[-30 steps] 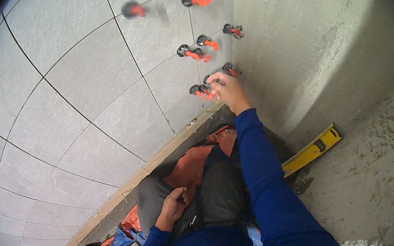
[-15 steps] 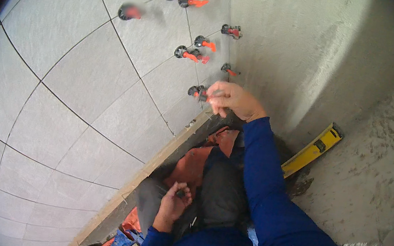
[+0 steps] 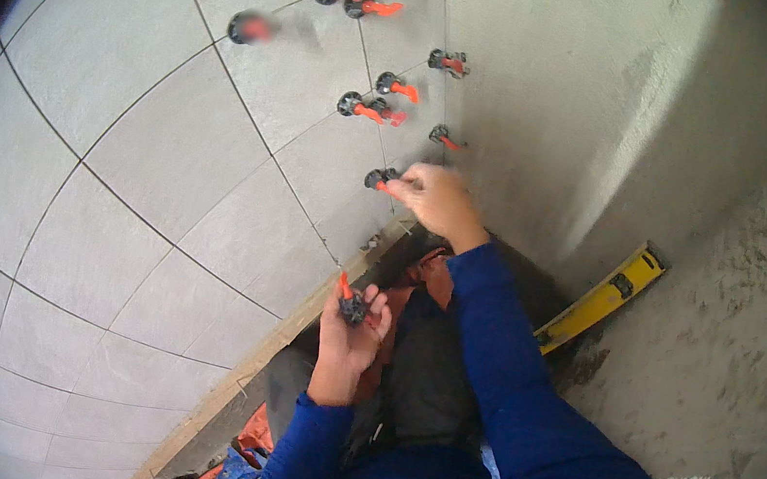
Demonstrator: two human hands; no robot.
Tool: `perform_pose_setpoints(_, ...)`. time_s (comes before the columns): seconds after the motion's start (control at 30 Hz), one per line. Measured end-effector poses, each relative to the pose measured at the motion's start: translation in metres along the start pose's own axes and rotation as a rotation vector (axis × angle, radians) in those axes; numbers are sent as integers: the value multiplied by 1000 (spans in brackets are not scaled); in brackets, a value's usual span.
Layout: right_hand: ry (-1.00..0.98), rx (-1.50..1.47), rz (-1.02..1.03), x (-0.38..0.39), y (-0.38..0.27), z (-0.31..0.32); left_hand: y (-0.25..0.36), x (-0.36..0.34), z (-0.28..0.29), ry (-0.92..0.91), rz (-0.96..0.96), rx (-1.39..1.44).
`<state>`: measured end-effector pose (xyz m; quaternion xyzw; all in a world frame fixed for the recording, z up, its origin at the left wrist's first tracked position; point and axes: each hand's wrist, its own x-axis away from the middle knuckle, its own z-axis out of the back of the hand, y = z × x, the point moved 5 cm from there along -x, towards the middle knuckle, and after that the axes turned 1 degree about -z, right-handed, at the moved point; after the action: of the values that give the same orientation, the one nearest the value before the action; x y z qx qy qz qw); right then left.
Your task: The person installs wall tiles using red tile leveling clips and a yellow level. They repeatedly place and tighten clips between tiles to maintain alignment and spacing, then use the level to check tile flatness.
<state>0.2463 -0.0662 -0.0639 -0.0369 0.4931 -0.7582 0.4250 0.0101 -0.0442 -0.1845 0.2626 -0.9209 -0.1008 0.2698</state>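
My right hand pinches the orange handle of a tile leveler with a round black base, which sits low on the tiled wall close to the corner. Another black piece is partly hidden beside it, behind my fingers. In my left hand, palm up above my knees, lies a loose tile leveler, its orange handle pointing toward the wall. My fingers curl around its black base. Several more tile levelers with orange or red handles stand along the tile joints above.
Large grey tiles cover the wall at left. A wooden batten runs along their lower edge. At right, a yellow spirit level leans by the rough grey plastered wall. Orange and blue material lies at the lower left.
My left hand has risen toward the wall, bringing the loose tile leveler into plain view. My right hand has shifted slightly left, its fingers now at the orange handle of the low leveler.
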Motion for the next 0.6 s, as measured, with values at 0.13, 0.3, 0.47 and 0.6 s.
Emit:
perform_pose_setpoints(0.13, -16, 100, -42, 4, -2, -20, 10, -34, -37, -15, -42, -111)
perform_pose_setpoints(0.3, -54, 134, -109, -2, -1, -21, 19, -69, -73, -69, -24, -53)
perform_pose_setpoints(0.47, 7, 168, 124, -3, -2, -22, -1, -68, -75, -262, 201, 275)
perform_pose_setpoints(0.6, -95, -2, 115, 7, 8, -24, -2, -2, -22, -415, 59, 45)
